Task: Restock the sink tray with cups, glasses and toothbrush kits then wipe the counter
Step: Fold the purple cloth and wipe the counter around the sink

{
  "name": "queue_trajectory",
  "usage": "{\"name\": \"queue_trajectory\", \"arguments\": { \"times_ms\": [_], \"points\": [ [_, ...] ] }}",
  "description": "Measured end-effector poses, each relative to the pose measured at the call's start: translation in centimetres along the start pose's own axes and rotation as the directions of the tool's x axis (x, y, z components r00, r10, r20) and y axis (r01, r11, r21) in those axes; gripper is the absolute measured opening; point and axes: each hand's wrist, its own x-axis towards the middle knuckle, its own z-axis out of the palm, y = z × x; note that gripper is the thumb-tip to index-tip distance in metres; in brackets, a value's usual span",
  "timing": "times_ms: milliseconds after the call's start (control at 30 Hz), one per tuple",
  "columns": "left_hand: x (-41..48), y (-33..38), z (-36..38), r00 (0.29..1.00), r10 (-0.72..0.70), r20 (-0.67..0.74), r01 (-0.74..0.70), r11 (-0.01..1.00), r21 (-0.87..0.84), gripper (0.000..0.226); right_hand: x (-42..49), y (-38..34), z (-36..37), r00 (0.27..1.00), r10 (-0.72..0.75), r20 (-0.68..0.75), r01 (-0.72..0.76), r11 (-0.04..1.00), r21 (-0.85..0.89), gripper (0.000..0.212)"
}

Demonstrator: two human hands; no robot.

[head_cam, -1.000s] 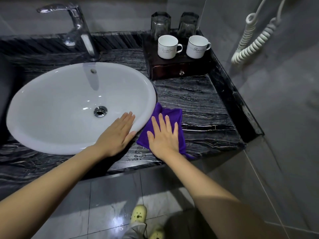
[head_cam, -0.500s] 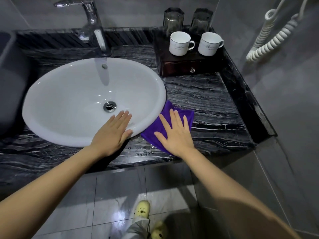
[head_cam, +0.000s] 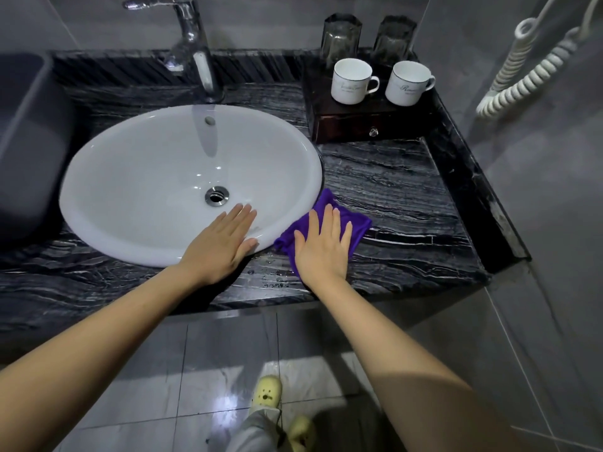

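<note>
A purple cloth (head_cam: 354, 225) lies on the black marble counter (head_cam: 401, 197) just right of the white basin (head_cam: 156, 177). My right hand (head_cam: 321, 246) presses flat on the cloth, fingers spread. My left hand (head_cam: 222, 244) rests flat on the basin's front rim, holding nothing. At the back right, a dark wooden tray (head_cam: 368, 120) with a small drawer knob carries two white cups (head_cam: 350, 80) (head_cam: 408, 82) and two upturned dark glasses (head_cam: 341, 35) (head_cam: 393, 37). No toothbrush kits are visible.
A chrome faucet (head_cam: 192, 44) stands behind the basin. A grey bin (head_cam: 23, 141) sits at the left. A white coiled cord (head_cam: 528, 70) hangs on the right wall. Water droplets speckle the counter's front edge (head_cam: 274, 278). Grey floor tiles and my yellow slippers (head_cam: 266, 394) lie below.
My right hand has slid the cloth slightly right along the counter beside the basin. My left hand stays on the rim. The camera view has shifted left and up.
</note>
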Motion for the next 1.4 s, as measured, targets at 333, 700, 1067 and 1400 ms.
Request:
{"name": "queue_trajectory", "arguments": {
  "times_ms": [333, 700, 1067, 1400],
  "points": [
    [-3.8, -2.9, -0.9, 0.98, -0.187, 0.064, 0.189, 0.982, -0.016, 0.06, 3.1, 5.6, -5.5, 0.989, -0.149, 0.024, 0.126, 0.901, 0.416, 0.031],
    [-4.4, -4.3, -1.4, 0.983, -0.152, 0.098, 0.16, 0.984, -0.074, 0.06, -5.3, 0.0, -0.8, 0.983, -0.164, 0.083, 0.152, 0.979, 0.133, 0.07],
    [-5.1, -6.6, -1.8, 0.994, -0.057, 0.094, 0.058, 0.998, -0.01, 0.064, -0.6, -0.9, -0.4, 0.998, -0.029, 0.051, 0.03, 1.0, -0.008, 0.081],
    [-4.8, -6.5, -1.6, 0.997, -0.018, 0.081, 0.015, 0.999, 0.036, 0.063, -0.3, -0.5, -0.9, 0.995, 0.095, 0.002, -0.095, 0.995, -0.007, 0.071]
  ]
}}
